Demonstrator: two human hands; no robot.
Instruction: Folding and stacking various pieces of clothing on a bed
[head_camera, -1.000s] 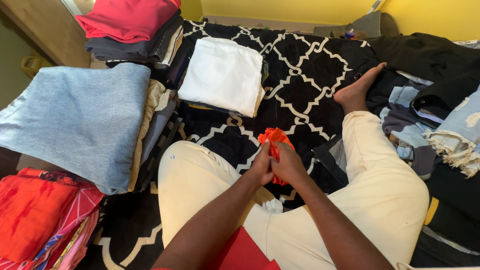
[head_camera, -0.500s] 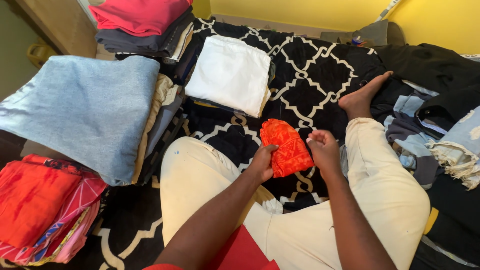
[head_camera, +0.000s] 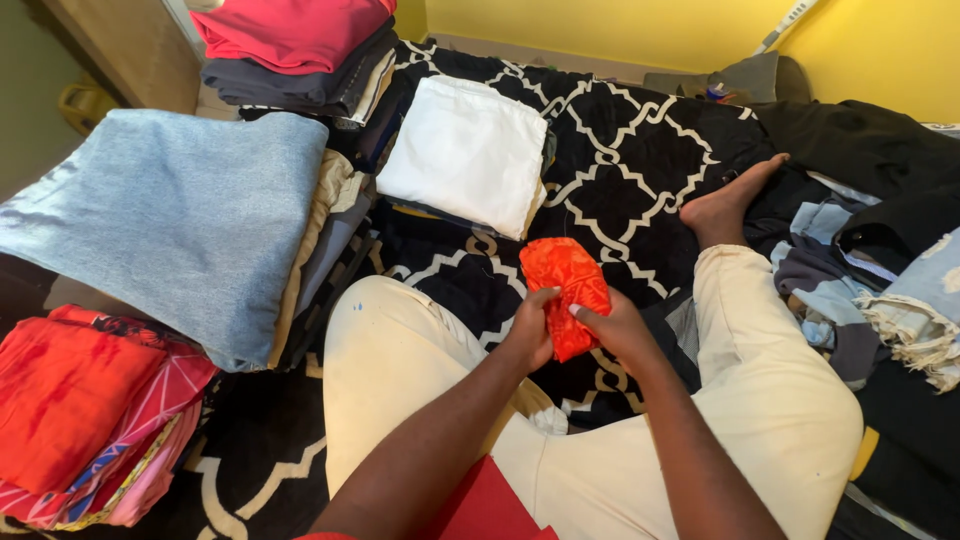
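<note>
Yellow walls up top, and a black blanket with white lattice covers the whole middle of the frame; stacks of folded clothes crowd the left side. Both hands meet at centre on a small orange patterned cloth; left hand pinches its lower edge, right hand is closed round the right side. It's only half bundled, so a loose grip could let it unfold; the white folded piece sits just above.

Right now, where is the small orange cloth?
In the head view, the orange cloth sits near the centre, held between the left hand and right hand, above the lap, just below the folded white cloth.
</note>
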